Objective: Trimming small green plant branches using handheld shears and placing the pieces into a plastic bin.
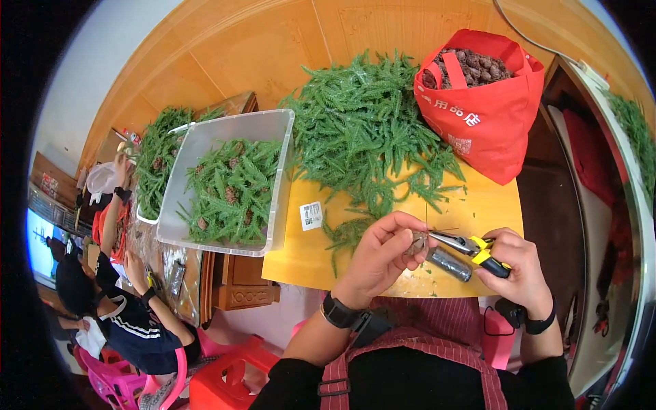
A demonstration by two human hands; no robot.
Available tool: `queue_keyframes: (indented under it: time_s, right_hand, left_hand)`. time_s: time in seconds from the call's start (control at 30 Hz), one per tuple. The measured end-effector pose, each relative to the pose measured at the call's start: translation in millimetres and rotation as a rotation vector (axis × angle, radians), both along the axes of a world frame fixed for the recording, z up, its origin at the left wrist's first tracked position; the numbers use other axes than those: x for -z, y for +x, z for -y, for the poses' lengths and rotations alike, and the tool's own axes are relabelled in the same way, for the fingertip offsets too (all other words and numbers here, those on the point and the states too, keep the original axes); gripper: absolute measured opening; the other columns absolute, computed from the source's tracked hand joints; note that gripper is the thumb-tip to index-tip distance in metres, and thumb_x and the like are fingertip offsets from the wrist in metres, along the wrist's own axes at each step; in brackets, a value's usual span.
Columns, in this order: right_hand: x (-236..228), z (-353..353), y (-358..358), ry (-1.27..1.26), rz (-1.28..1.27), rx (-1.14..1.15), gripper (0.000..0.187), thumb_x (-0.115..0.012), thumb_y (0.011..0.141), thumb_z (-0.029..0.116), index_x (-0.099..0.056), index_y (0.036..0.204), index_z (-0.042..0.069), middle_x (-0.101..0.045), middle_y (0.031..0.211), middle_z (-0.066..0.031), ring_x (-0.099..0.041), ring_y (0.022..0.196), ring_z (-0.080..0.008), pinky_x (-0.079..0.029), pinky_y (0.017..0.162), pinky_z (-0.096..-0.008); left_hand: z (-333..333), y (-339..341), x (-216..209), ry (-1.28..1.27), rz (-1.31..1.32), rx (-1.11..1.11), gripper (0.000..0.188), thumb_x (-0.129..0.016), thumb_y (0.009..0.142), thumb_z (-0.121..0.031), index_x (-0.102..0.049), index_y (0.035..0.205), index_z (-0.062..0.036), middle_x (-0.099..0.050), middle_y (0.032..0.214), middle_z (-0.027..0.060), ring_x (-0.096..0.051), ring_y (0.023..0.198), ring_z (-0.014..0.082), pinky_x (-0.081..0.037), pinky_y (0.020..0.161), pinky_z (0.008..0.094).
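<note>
My left hand (383, 254) pinches a small brownish pine cone (416, 244) between thumb and fingers, over the front of the yellow table (301, 260). Thin wire (427, 213) sticks up and sideways by the cone. My right hand (523, 265) is wrapped round yellow-and-black pliers (484, 257); their jaws point left and meet the wire beside the cone. Whether the jaws are fully closed is too small to tell. Just beneath the pliers lies a dark, shiny cylindrical bundle (449, 264). Loose green artificial pine sprigs (345, 236) lie to the left of my left hand.
A big pile of green sprigs (362, 123) covers the table's back. Right of it stands a red bag (478, 116) of pine cones (478, 67). At left is a clear plastic bin (277, 198) holding sprigs with cones. Further left, another person (137, 321) works at a second table.
</note>
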State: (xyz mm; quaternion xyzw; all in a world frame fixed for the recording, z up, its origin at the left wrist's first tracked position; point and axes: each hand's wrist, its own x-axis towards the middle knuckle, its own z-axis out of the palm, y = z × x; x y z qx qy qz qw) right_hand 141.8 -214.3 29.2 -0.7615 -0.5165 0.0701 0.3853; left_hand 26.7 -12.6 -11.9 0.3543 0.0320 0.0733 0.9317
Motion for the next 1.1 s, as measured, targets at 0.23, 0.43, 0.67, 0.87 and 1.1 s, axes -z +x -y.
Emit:
queue_keyframes:
  time_s: [0.23,0.43,0.67,0.87,1.1]
  right_hand:
    - [-3.5,-3.3,-0.7,-0.012,0.057,0.028,0.019,-0.072,0.061,0.011,-0.056,0.064,0.002,-0.051,0.063,-0.0102,-0.056,0.073,-0.0292,-0.046,0.065,-0.0355]
    - [-3.0,-4.3,-0.2,-0.026,0.080,0.013,0.018,-0.072,0.060,0.012,-0.057,0.065,0.002,-0.052,0.064,-0.0102,-0.057,0.073,-0.0294,-0.046,0.065,-0.0358]
    - [0.6,-3.4,0.7,-0.030,0.108,0.011,0.019,-0.070,0.058,0.008,-0.053,0.060,0.001,-0.050,0.060,-0.0110,-0.056,0.068,-0.0293,-0.046,0.058,-0.0345]
    - [2.0,-4.7,0.6,-0.012,0.134,0.041,0.018,-0.068,0.057,0.003,-0.050,0.058,0.000,-0.052,0.058,-0.0131,-0.057,0.064,-0.0300,-0.045,0.054,-0.0335]
    - [5.5,-4.7,0.3,-0.032,0.134,0.073,0.017,-0.066,0.057,0.001,-0.050,0.058,-0.001,-0.052,0.059,-0.0142,-0.057,0.063,-0.0304,-0.045,0.053,-0.0332]
  left_hand:
    - [-1.5,-0.6,1.5,0.008,0.012,0.003,0.029,-0.059,0.083,-0.026,-0.050,0.099,-0.0041,-0.062,0.085,0.0111,-0.054,0.064,0.0119,-0.040,0.051,0.0174]
    - [-2.8,-2.0,3.4,-0.004,0.013,0.008,0.027,-0.058,0.083,-0.025,-0.050,0.099,-0.0045,-0.062,0.084,0.0114,-0.054,0.063,0.0119,-0.040,0.051,0.0181]
    - [-3.1,-1.8,6.3,-0.022,0.032,0.011,0.019,-0.056,0.084,-0.018,-0.051,0.098,-0.0045,-0.062,0.086,0.0121,-0.055,0.067,0.0124,-0.041,0.053,0.0187]
    - [-1.7,-0.8,6.9,0.078,0.014,-0.094,0.013,-0.053,0.083,-0.005,-0.052,0.096,-0.0026,-0.060,0.088,0.0123,-0.056,0.070,0.0131,-0.044,0.057,0.0214]
    - [8.5,2.3,1.7,0.437,0.092,-0.359,0.013,-0.051,0.081,0.004,-0.052,0.094,0.0020,-0.055,0.089,0.0106,-0.056,0.075,0.0147,-0.047,0.066,0.0255]
